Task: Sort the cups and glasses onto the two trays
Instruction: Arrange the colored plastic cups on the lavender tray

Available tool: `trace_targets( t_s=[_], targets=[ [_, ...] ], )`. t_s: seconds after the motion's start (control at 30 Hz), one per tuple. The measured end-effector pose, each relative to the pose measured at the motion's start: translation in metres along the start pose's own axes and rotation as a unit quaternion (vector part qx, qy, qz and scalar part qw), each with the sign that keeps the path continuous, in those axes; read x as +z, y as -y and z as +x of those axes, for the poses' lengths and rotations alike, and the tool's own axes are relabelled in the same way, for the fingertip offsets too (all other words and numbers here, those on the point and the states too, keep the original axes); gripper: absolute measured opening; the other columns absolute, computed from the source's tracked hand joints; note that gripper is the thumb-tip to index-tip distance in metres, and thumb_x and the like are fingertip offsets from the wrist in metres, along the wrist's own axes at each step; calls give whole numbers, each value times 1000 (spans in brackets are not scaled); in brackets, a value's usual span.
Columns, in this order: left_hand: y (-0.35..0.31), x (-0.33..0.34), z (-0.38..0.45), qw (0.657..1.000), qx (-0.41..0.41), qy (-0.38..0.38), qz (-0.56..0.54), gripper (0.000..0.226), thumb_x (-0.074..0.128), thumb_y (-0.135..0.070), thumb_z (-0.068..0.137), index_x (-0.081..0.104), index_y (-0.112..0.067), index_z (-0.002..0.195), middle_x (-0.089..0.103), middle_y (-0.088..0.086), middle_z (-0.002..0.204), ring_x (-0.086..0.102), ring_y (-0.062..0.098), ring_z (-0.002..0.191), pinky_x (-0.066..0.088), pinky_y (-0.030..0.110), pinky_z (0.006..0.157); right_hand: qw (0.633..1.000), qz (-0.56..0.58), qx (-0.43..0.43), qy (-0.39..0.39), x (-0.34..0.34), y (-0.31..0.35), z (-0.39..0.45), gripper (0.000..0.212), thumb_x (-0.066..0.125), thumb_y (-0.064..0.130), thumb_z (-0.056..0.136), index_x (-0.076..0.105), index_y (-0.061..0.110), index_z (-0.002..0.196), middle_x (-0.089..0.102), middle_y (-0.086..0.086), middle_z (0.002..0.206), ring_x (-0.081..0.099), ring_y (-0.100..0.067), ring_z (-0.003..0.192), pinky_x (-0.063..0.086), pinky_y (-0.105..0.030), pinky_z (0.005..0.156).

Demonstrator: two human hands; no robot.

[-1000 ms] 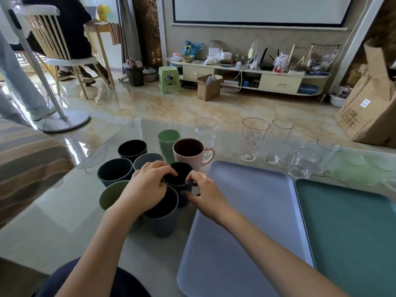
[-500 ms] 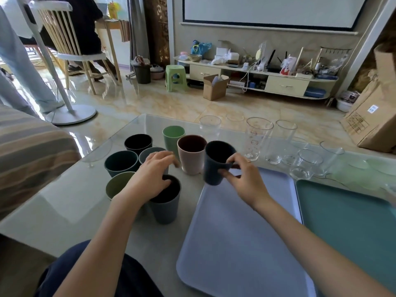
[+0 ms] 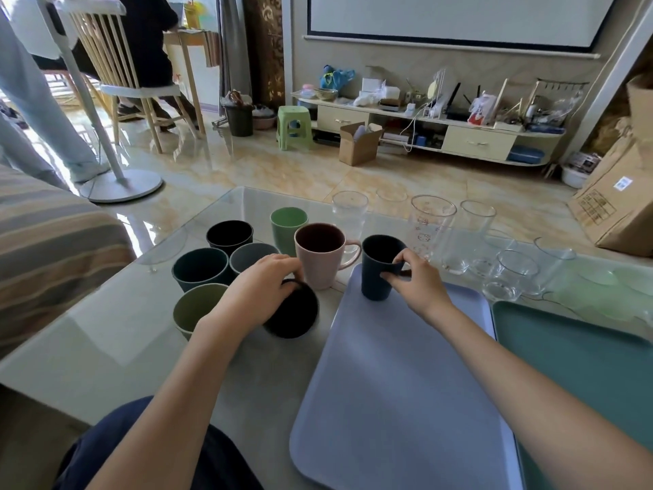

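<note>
The right hand (image 3: 417, 282) grips a navy cup (image 3: 380, 267) standing upright at the far left corner of the lilac tray (image 3: 399, 383). The left hand (image 3: 259, 293) holds a tilted dark cup (image 3: 293, 313), its base hidden, so it may be lifted off the table. Just behind stands a pink mug (image 3: 323, 254); clear glasses (image 3: 509, 274) crowd beyond the green tray (image 3: 579, 351).

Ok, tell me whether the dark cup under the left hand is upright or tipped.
Tipped. The dark cup leans with its mouth turned toward the camera, gripped at its rim by the left hand.
</note>
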State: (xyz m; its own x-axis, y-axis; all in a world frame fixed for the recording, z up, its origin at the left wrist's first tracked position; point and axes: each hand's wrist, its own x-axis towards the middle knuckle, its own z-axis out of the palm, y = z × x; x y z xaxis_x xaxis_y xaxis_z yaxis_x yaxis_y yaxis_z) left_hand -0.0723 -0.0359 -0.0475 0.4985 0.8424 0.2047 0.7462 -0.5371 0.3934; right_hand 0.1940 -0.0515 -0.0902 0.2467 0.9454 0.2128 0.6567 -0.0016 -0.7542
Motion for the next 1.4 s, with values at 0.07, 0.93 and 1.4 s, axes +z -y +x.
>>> trace_targets(
  t_s=[0.07, 0.93, 1.4],
  targets=[
    [-1, 1, -1, 1000, -18, -2, 6, 9, 48, -17, 91, 55, -18, 95, 62, 1, 100, 57, 25, 95, 49, 40, 80, 1000, 5, 5, 2, 1, -1, 0, 20, 68, 16, 82, 52, 6, 88, 61, -12, 94, 58, -30, 91, 42, -34, 74],
    [-41, 26, 1, 974, -70, -194, 96, 22, 43, -24, 94, 59, -11, 87, 69, 6, 81, 60, 30, 69, 30, 28, 50, 966, 237, 58, -88, 46, 15, -78, 63, 81, 18, 68, 39, 40, 109, 58, 13, 107, 57, -5, 97, 47, -17, 75],
    [-11, 0, 5, 969, -123, -205, 65, 21, 47, -19, 91, 67, -15, 96, 69, 5, 88, 59, 22, 71, 48, 30, 60, 977, 33, -79, -196, 43, 36, -99, 70, 54, 35, 79, 21, 22, 139, 30, -9, 146, 26, -21, 134, 24, -24, 106]
  ],
)
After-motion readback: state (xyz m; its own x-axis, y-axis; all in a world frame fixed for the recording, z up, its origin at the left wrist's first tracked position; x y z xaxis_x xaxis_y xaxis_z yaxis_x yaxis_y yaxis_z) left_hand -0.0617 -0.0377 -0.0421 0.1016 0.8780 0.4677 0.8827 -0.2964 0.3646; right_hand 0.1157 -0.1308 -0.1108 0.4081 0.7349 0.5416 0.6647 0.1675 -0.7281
